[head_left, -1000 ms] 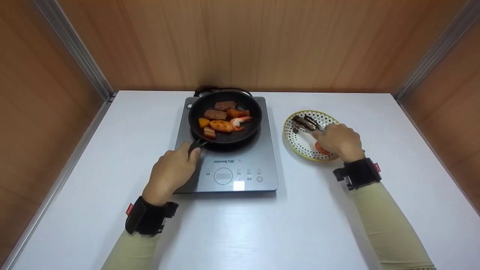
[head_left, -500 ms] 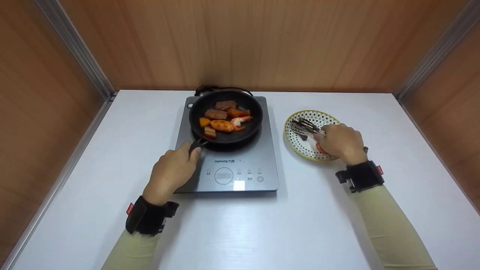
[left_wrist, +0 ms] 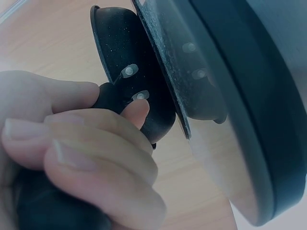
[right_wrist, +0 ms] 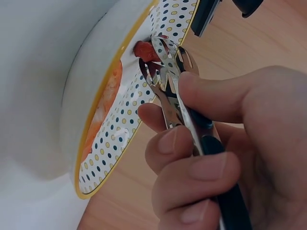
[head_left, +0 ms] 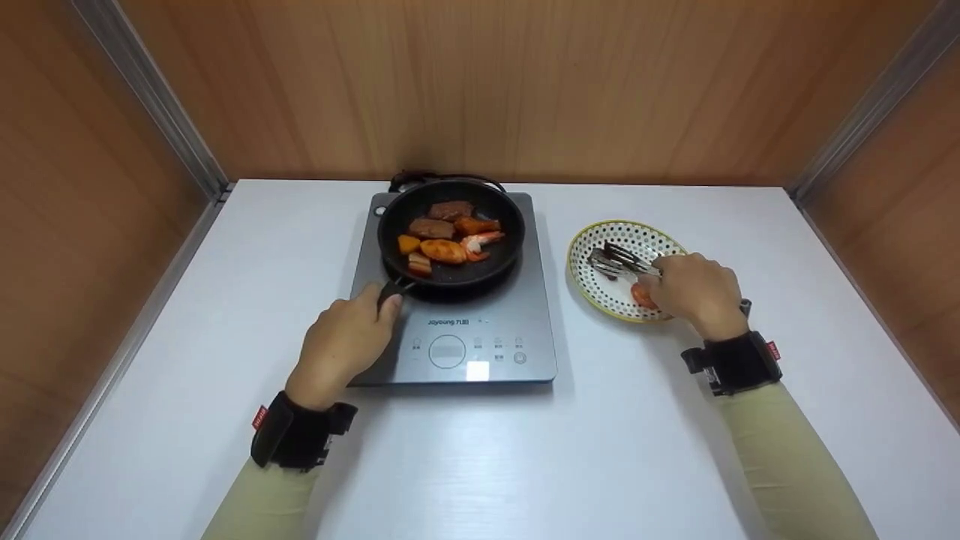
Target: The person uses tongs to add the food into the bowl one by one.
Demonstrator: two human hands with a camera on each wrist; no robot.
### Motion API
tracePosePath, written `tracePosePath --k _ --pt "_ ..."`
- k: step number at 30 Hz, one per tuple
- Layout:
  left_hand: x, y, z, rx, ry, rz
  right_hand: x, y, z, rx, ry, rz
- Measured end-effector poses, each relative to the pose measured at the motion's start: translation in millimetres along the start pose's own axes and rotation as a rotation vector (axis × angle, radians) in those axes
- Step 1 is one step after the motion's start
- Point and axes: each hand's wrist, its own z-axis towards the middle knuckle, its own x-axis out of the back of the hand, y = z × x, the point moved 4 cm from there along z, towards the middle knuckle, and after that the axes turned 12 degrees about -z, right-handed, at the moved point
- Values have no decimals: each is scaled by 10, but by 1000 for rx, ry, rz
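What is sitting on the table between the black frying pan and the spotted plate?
Only the grey rim of the induction cooker, then bare white table, lie between frying pan and spotted plate, as the head view shows.

Pan (head_left: pixel 450 232) on cooker (head_left: pixel 457 315), food (head_left: pixel 448 238) inside; plate (head_left: pixel 600 289) right of cooker; both on table (head_left: pixel 480 450).

A black frying pan (head_left: pixel 450 232) sits on a grey induction cooker, its handle (head_left: pixel 390 290) pointing toward the near left. Metal tongs (head_left: pixel 621 260) with dark grips lie angled over a dotted, yellow-rimmed plate (head_left: pixel 600 292), tips around a dark food piece.
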Motion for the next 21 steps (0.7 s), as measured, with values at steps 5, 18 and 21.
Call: tracePosePath --k 5,18,21 --pt "2 -3 -3 2 1 0 -18 17 -5 8 16 -1" --pt "7 -6 -1 5 -3 -6 -40 51 -19 35 60 6" --pt "2 -4 0 2 -1 -6 -23 49 -36 44 82 -2"
